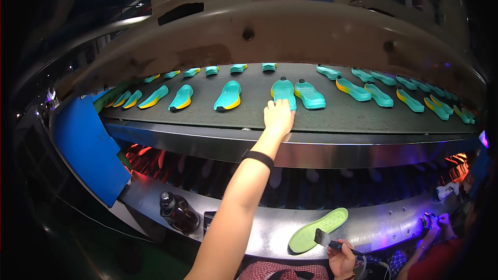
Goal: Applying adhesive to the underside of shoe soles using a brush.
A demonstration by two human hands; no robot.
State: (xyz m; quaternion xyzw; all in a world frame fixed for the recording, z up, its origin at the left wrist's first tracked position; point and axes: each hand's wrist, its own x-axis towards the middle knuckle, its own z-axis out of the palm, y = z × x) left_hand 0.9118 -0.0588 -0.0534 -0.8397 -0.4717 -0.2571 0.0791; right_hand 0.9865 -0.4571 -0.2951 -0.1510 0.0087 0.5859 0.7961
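My left hand [279, 116] reaches over the dark conveyor belt [249, 117]. Its fingers close over the near end of a teal shoe sole [282, 88], which still lies on the belt. Right beside it is another teal sole [309, 96] with a dark tip. Low in the view, my right hand [341, 260] grips a brush [332, 242] with a dark handle and pale-tipped bristles. The bristles are over or against the edge of a light green sole [317, 231] on the metal ledge [267, 228]; contact cannot be made out.
Several teal and yellow soles [228, 96] lie along the belt. A brown machine hood [311, 31] overhangs it. On the ledge stands a dark bottle [179, 212]; a blue panel [88, 145] is at left. Another person's hands [433, 228] are at lower right, under purple light.
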